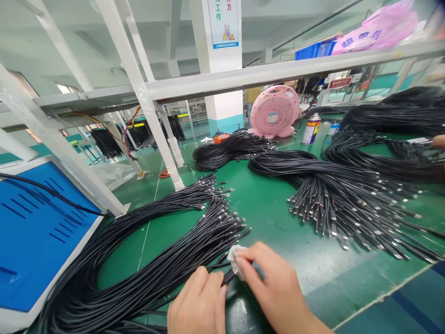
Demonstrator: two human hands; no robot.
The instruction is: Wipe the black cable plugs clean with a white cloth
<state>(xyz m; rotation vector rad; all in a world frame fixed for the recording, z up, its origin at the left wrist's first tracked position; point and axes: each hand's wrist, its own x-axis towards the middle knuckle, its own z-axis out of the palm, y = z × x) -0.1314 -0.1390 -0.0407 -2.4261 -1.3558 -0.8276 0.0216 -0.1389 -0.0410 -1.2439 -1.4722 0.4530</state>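
Observation:
My left hand [197, 301] pinches a black cable [227, 277] close to its metal-tipped connector end. My right hand [274, 287] is shut on a white cloth [235, 260], which presses against that same cable end. The two hands nearly touch. A large bundle of black cables [149, 264] runs under and beyond my left hand, its connector ends fanned toward my hands. Another bundle of black cables [347, 199] lies to the right, out of reach of the cloth.
The green work mat [278, 241] holds more cable bundles [232, 150], a spray can [311, 129], and a pink fan [274, 111]. A blue tray [38, 232] sits at the left. White shelf posts [139, 88] rise behind. Another person's hand [438, 141] shows at the right edge.

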